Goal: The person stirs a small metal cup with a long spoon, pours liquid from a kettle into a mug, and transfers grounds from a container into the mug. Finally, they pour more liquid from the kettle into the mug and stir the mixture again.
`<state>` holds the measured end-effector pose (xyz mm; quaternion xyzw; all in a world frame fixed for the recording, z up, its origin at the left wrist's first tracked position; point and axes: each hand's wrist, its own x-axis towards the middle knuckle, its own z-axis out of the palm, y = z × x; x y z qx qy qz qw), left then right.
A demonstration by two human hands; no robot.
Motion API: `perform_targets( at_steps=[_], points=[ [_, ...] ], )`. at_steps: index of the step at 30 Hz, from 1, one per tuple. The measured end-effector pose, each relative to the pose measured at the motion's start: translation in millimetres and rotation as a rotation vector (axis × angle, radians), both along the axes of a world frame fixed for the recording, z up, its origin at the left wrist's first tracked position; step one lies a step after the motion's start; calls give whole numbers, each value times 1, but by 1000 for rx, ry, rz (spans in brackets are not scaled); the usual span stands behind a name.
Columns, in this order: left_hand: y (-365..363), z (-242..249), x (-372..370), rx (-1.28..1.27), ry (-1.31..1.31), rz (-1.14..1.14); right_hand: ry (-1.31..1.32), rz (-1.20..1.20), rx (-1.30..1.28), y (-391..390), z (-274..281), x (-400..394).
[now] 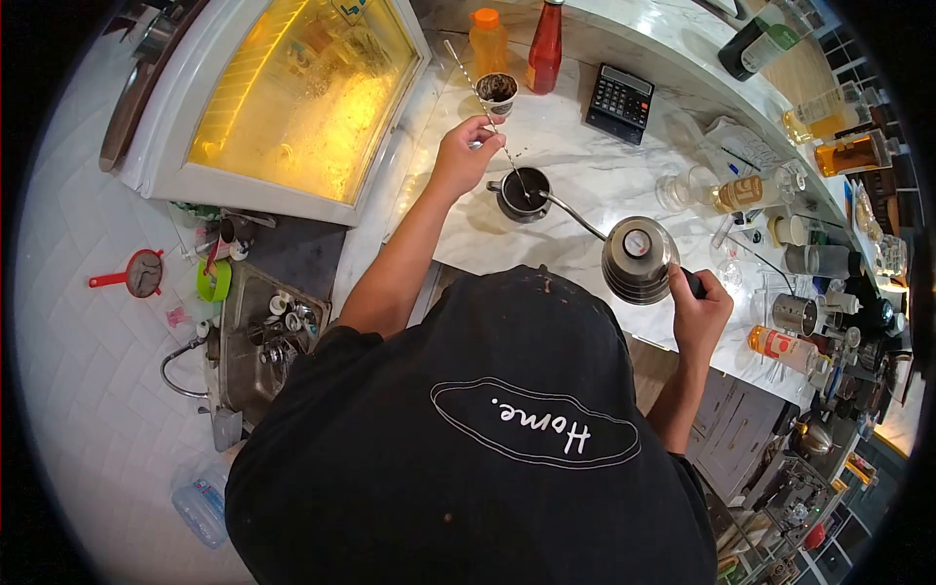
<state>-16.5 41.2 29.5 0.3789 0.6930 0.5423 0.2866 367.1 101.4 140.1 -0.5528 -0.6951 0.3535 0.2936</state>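
Observation:
My left hand (471, 156) pinches the thin twisted shaft of a long bar spoon (465, 70). The spoon slants down, and its lower end is inside a small metal cup (508, 208) with side handles, which holds something dark. My right hand (700, 310) is wrapped round the black handle of a steel gooseneck kettle (632, 278) with a round dial on its lid. The kettle's spout (575, 214) reaches to the cup's rim; whether water is flowing I cannot make out. Just beyond my left hand stands a paper cup (497, 93) with dark grounds inside.
An orange bottle (488, 44), a red sauce bottle (545, 49) and a calculator (621, 102) stand at the back of the marble counter (575, 136). Several bottles and glasses crowd the right. On the left are a lit display case (302, 107) and a sink (239, 336) with dishes.

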Motion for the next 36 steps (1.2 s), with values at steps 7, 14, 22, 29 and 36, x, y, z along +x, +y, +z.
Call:
perform_targets(
  at_steps=[7,14,22,29,36],
  points=[
    [0,-12,-2,20,-83,-4,-35,2,22,-2,-2,-1],
    [-6,-23,-5,17,-175,31,-7,3,16,-1,-2,-1],
    [-15,-30,-5,60,-198,51,-2,20,17,-1,-2,-5],
    [-21,-39,-6,22,-227,63,-55,73,52,2,0,1],
    [-58,-40,4,-60,-211,136,-63,42,78,3,1,3]
  ],
)
